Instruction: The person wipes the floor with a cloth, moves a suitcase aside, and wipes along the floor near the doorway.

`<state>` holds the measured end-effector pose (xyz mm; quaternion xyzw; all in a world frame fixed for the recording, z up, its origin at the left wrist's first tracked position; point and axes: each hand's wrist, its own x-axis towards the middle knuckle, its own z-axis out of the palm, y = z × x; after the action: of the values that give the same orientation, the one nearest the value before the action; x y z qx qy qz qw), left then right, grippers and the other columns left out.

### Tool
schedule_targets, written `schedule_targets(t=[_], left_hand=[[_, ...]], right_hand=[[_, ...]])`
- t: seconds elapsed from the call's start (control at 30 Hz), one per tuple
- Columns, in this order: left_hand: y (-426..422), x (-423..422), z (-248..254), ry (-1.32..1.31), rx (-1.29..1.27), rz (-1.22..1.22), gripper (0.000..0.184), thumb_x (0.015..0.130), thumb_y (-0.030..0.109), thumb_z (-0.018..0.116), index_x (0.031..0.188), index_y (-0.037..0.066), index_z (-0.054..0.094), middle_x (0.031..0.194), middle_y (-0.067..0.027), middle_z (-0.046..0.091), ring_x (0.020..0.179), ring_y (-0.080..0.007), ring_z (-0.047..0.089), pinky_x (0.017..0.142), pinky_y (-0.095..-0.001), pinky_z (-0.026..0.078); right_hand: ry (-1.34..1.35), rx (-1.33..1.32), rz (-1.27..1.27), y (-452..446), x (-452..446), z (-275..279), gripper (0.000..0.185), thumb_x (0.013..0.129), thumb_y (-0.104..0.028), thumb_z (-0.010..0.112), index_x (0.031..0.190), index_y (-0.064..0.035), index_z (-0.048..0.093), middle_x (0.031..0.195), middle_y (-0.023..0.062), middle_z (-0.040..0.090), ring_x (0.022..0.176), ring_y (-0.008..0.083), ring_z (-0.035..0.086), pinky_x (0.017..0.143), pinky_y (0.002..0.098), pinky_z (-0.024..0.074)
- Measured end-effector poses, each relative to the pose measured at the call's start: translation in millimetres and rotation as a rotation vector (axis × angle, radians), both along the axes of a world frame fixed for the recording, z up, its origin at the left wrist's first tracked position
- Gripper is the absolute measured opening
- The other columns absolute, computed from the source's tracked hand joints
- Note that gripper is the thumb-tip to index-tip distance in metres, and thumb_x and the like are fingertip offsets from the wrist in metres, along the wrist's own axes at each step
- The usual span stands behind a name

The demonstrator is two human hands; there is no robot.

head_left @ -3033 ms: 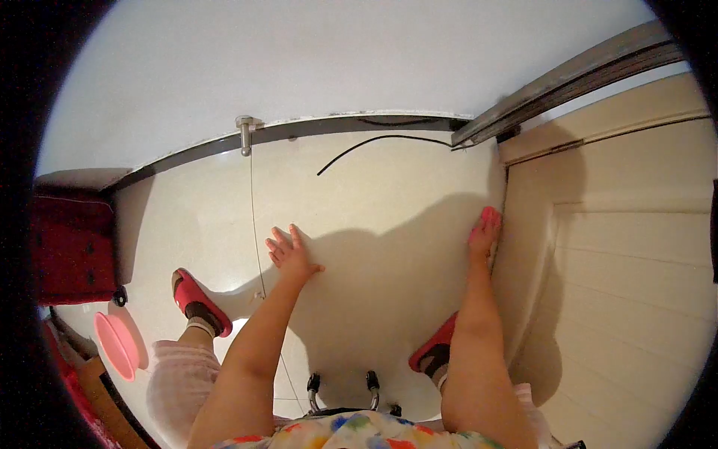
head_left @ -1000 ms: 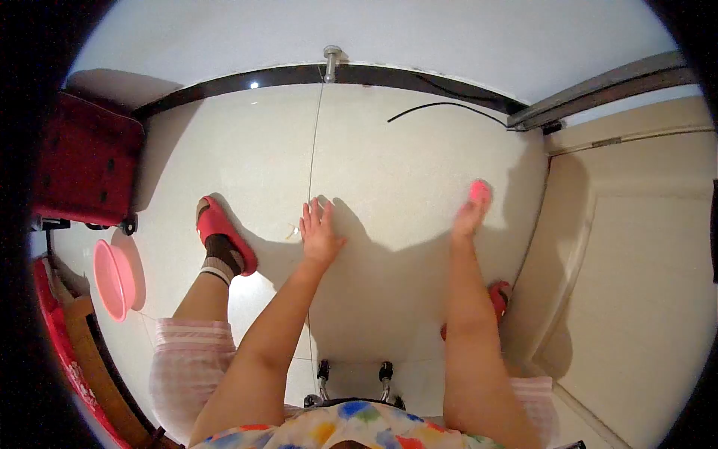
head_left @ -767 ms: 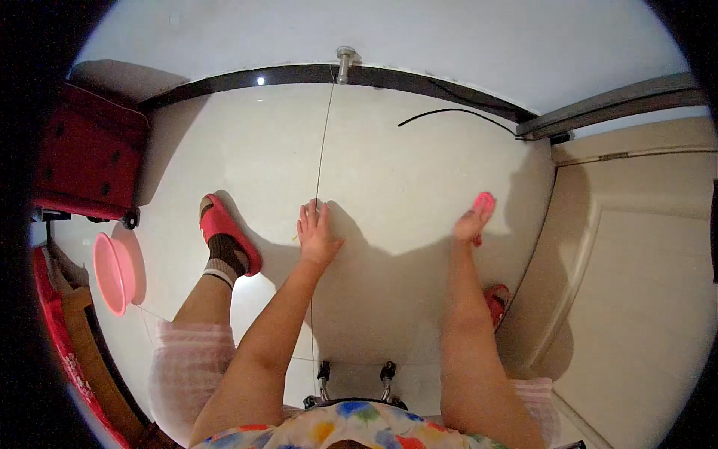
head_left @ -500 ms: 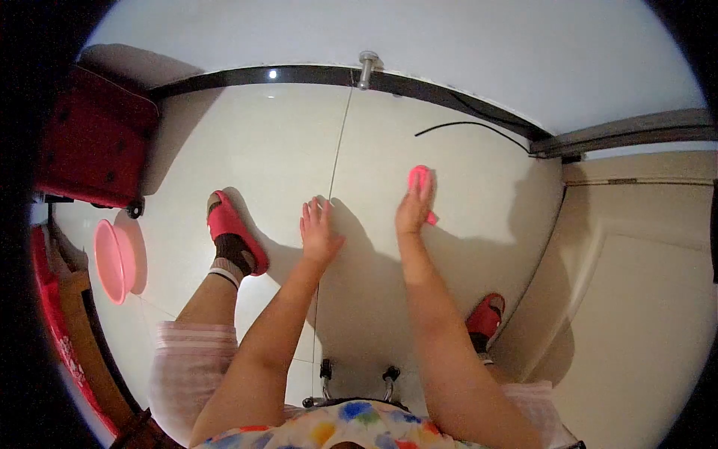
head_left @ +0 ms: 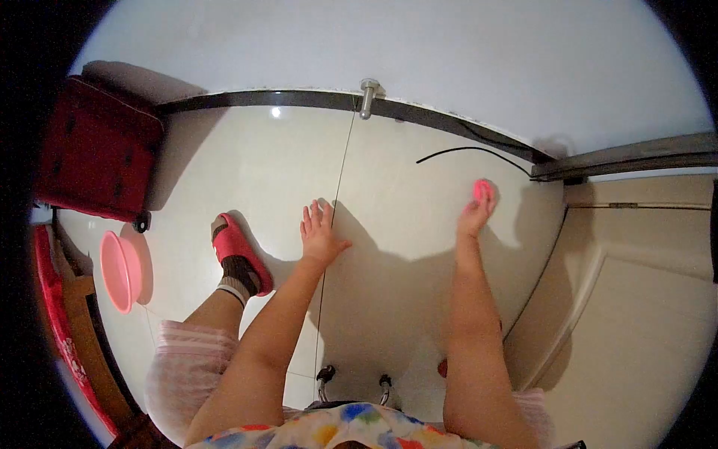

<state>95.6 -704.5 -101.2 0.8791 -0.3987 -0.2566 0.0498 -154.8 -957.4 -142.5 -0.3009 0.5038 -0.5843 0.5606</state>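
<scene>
A bright pink cloth (head_left: 482,185) is under the fingers of my right hand (head_left: 473,220), bunched against the pale tiled floor (head_left: 396,187). The hand and fingers cover part of it. With fingers spread and nothing in it, my left hand (head_left: 320,241) is stretched out low near the tile seam; whether it touches the floor I cannot tell. Beyond my right hand, a thin black cable (head_left: 471,148) curves over the tiles.
A metal doorstop (head_left: 367,99) juts from the wall above the dark skirting. On the left are a dark red suitcase (head_left: 101,150) and a pink basin (head_left: 120,271). A cream door (head_left: 636,314) stands on the right. My red slipper (head_left: 241,251) is left of my hands.
My right hand has slid to the right with the pink cloth, toward the door side. My left hand stays in nearly the same place. The view has tilted slightly upward.
</scene>
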Motion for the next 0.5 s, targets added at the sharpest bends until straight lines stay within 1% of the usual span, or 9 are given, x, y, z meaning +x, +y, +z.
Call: schedule_targets(t=[0.03,0.1,0.17,0.2,0.27,0.33,0.4,0.47,0.5], left_hand=[[-2.3,4.2,-1.9,-0.003,0.001,0.001,0.114,0.059,0.040,0.085,0.147,0.012,0.018,0.154,-0.0156,0.009,0.142,-0.0378,0.005,0.111,-0.0554,0.017],[-10.5,12.9,1.3,0.008,0.034,0.001,0.118,0.058,0.042,0.085,0.148,0.012,0.015,0.154,-0.0154,0.008,0.142,-0.0377,0.004,0.111,-0.0557,0.017],[-19.9,22.4,4.1,0.016,0.072,0.003,0.122,0.057,0.045,0.085,0.148,0.012,0.011,0.155,-0.0154,0.006,0.142,-0.0376,0.003,0.111,-0.0563,0.016],[-24.4,27.3,4.1,0.017,0.093,0.004,0.124,0.057,0.046,0.085,0.149,0.012,0.009,0.155,-0.0156,0.005,0.142,-0.0376,0.002,0.111,-0.0567,0.016],[-32.2,37.3,3.3,0.012,0.132,0.011,0.128,0.056,0.048,0.085,0.149,0.013,0.006,0.155,-0.0162,0.001,0.142,-0.0379,0.001,0.111,-0.0575,0.016],[-39.5,47.0,1.9,-0.003,0.166,0.025,0.130,0.054,0.050,0.085,0.149,0.015,0.003,0.155,-0.0170,-0.003,0.142,-0.0386,0.000,0.110,-0.0581,0.017],[-51.7,56.3,8.2,-0.051,0.255,0.046,0.133,0.053,0.053,0.085,0.150,0.017,0.001,0.154,-0.0181,-0.006,0.142,-0.0400,-0.002,0.110,-0.0583,0.017],[-61.1,61.9,17.1,-0.073,0.336,0.044,0.135,0.053,0.055,0.084,0.150,0.018,-0.001,0.154,-0.0189,-0.008,0.142,-0.0413,-0.003,0.110,-0.0583,0.017],[-64.9,64.4,22.0,-0.073,0.373,0.034,0.135,0.052,0.056,0.084,0.150,0.019,-0.002,0.154,-0.0191,-0.009,0.141,-0.0418,-0.003,0.110,-0.0582,0.018]], right_hand=[[0.022,-0.071,-0.037,-12.9,-15.4,-14.0,0.031,0.091,-0.016,0.053,0.120,-0.0053,0.054,0.125,0.0053,0.052,0.116,0.0191,0.050,0.100,0.0308,0.0398],[0.070,-0.202,-0.107,-29.1,-35.2,-73.0,0.032,0.092,-0.013,0.052,0.122,-0.0036,0.053,0.133,0.0072,0.046,0.121,0.0218,0.047,0.102,0.0320,0.0386],[0.578,-0.349,0.019,-22.0,-26.1,-85.1,0.032,0.095,-0.011,0.048,0.125,-0.0002,0.050,0.138,0.0115,0.038,0.126,0.0253,0.042,0.105,0.0347,0.0360],[0.565,-0.329,0.050,-10.7,-3.2,-68.9,0.032,0.095,-0.012,0.047,0.125,-0.0002,0.050,0.137,0.0126,0.040,0.126,0.0258,0.041,0.105,0.0352,0.0352],[0.712,-0.342,0.126,8.9,37.3,-47.5,0.033,0.096,-0.013,0.047,0.126,-0.0002,0.050,0.135,0.0146,0.043,0.127,0.0269,0.041,0.107,0.0362,0.0331],[1.026,-0.412,0.216,22.8,69.4,-38.8,0.034,0.096,-0.015,0.048,0.126,-0.0002,0.049,0.133,0.0165,0.045,0.127,0.0279,0.040,0.108,0.0369,0.0305],[0.866,-0.352,0.300,35.0,100.7,-19.8,0.035,0.097,-0.017,0.047,0.127,-0.0003,0.049,0.133,0.0172,0.046,0.129,0.0287,0.039,0.110,0.0373,0.0281],[0.838,-0.320,0.372,49.0,125.7,-20.1,0.037,0.092,-0.009,0.046,0.128,-0.0020,0.049,0.136,0.0172,0.044,0.129,0.0308,0.038,0.110,0.0381,0.0283],[0.888,-0.317,0.406,58.6,136.1,-30.0,0.041,0.088,-0.001,0.045,0.129,-0.0036,0.050,0.137,0.0168,0.043,0.129,0.0325,0.038,0.110,0.0388,0.0297]])
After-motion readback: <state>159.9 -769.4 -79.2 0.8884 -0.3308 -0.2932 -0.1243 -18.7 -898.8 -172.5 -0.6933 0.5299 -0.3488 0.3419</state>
